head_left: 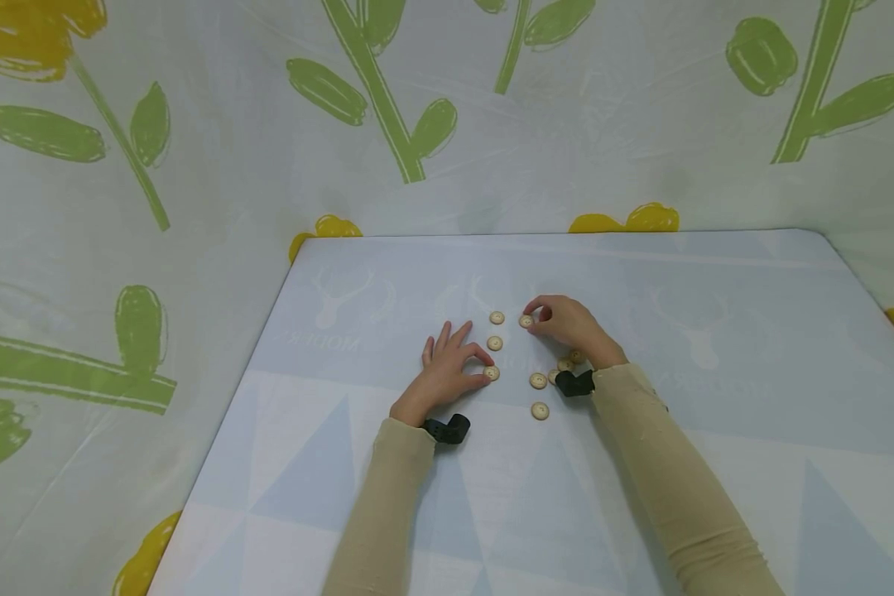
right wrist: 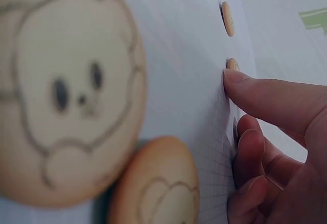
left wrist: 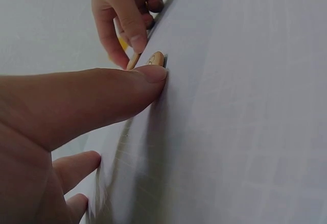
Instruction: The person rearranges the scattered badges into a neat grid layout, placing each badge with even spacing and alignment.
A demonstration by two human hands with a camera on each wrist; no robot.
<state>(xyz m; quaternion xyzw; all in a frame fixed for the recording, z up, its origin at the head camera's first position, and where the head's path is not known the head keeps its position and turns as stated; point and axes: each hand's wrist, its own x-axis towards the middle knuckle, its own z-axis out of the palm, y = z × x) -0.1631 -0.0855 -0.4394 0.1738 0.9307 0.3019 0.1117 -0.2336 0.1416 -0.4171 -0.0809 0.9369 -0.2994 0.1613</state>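
My left hand (head_left: 443,377) pinches a small round wooden disc (head_left: 492,373) between thumb and index finger at the table surface, its other fingers spread. Farther back, my right hand (head_left: 569,323) pinches another wooden disc (head_left: 526,321) with thumb and index finger, the remaining fingers curled in. In the left wrist view, the left thumb covers part of its disc (left wrist: 156,58). Two more discs, a far one (head_left: 497,317) and a nearer one (head_left: 495,343), lie in a column beyond the left hand's disc. A disc close to the right wrist camera bears a drawn animal face (right wrist: 82,91).
Near the right wrist several discs (head_left: 564,363) sit clustered, partly hidden by the black wrist camera (head_left: 575,383). Left of them lie a disc (head_left: 538,380) and one closer to me (head_left: 540,410). The pale patterned tabletop (head_left: 305,472) meets a flower-print wall (head_left: 231,165).
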